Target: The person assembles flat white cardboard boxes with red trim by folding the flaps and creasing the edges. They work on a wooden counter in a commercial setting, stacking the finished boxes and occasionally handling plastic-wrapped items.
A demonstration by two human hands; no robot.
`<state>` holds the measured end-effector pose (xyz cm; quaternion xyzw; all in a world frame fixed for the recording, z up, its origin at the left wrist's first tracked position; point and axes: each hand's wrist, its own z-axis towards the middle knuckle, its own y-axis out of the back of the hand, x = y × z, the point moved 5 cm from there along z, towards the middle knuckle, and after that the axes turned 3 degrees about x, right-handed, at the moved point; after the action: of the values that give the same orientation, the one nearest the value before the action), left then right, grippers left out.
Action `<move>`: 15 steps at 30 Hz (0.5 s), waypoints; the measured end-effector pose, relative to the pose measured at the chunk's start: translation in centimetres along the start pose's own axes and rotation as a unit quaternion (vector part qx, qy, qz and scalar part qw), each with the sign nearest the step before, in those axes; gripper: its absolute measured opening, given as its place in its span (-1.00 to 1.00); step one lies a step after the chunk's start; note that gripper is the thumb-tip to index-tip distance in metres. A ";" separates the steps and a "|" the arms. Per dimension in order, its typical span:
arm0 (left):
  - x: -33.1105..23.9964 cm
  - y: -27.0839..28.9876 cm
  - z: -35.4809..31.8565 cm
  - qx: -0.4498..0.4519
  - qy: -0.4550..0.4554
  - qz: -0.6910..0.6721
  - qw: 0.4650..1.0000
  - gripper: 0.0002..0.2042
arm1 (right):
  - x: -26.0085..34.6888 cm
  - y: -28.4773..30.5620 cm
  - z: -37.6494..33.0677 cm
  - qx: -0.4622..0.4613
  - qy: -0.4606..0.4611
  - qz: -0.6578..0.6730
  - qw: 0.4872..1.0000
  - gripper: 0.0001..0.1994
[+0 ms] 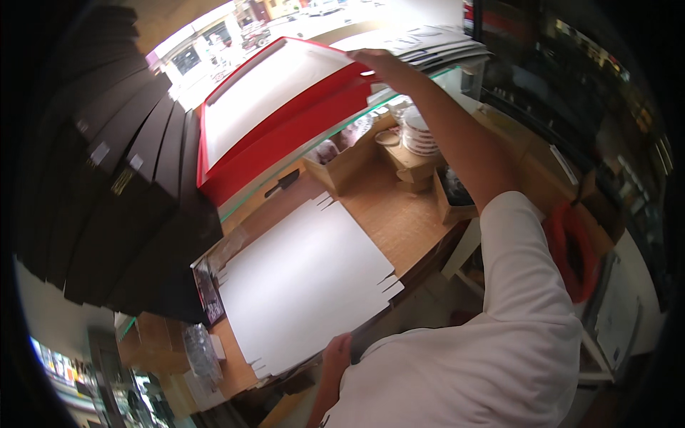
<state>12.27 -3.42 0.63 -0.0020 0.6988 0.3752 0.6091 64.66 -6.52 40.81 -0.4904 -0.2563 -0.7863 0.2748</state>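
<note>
My right arm reaches far forward, and my right hand (pixel 380 63) is closed on the near right corner of a red box tray (pixel 285 135). White lining covers the tray's inside, and more red sides show beneath it. Below lies a flat white cardboard sheet (pixel 307 278) with slits cut at its corners. My left hand (pixel 337 352) is low, beside the sheet's near edge. Its fingers look curled, and what they hold, if anything, is hidden. A dark-bladed knife (pixel 282 183) rests between the sheet and the red tray.
Tall black boxes (pixel 135 178) are stacked on the left. Open cardboard boxes (pixel 335 167) and white rolls of tape (pixel 417 132) stand at the back right of the wooden table (pixel 385 214). A plastic-wrapped bundle (pixel 203 351) sits at the near left. A red stool (pixel 571 250) is at right.
</note>
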 end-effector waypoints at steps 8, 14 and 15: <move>-0.8 -1.2 2.8 0.073 -0.042 0.067 0.994 -0.79 | -1.5 -1.5 -0.9 0.007 -0.051 -0.023 0.998 -0.31; 1.7 -1.9 2.8 0.109 -0.027 0.022 0.993 -0.77 | -1.8 -1.4 -2.0 -0.006 -0.107 -0.098 0.989 -0.30; 1.6 -2.2 3.0 0.119 -0.017 0.015 0.993 -0.77 | -1.9 -0.6 -2.5 -0.003 -0.122 -0.103 0.987 -0.32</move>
<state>15.39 -2.69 -1.82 0.0872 0.7281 0.2988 0.6107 63.40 -7.43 38.08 -0.5542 -0.3349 -0.7456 0.1575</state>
